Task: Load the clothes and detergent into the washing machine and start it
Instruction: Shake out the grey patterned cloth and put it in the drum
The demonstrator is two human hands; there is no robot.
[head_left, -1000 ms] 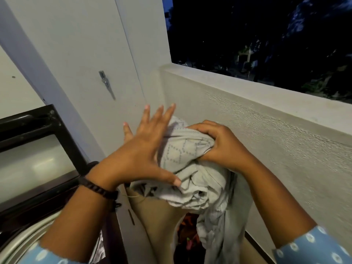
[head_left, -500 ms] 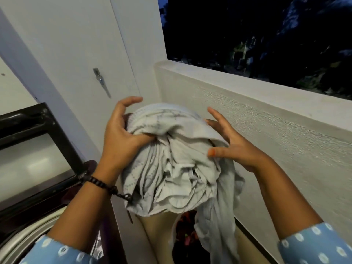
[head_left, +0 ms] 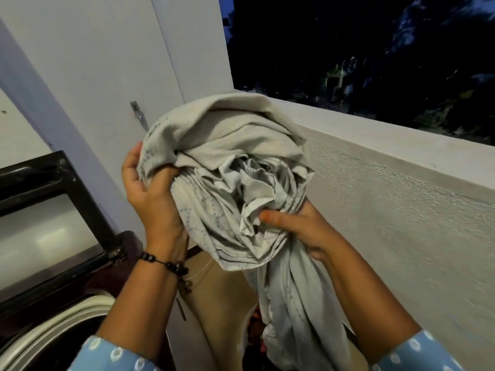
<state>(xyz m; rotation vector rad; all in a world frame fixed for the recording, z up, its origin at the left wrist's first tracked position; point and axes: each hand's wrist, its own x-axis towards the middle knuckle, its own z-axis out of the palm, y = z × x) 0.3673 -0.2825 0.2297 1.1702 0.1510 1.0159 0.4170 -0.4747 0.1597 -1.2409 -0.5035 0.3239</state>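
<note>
This is a home's laundry balcony at night. A top-loading washing machine (head_left: 40,330) with its dark lid (head_left: 45,207) raised stands beside a white door (head_left: 88,76), and a low plastered parapet wall (head_left: 388,170) opens onto dark trees (head_left: 375,49) outside.

The scene is dimly lit by soft, cool artificial light from the camera's side, while the sky beyond the parapet (head_left: 401,145) is nearly black. The pale cloth bundle (head_left: 227,167) is evenly lit, its folds casting soft shadows. A dull glare patch sits on the washing machine lid (head_left: 48,236). The wide lens bends straight edges near the borders. The rough wall (head_left: 442,263) on the right smears with motion blur, and the dark trees look grainy.
</note>
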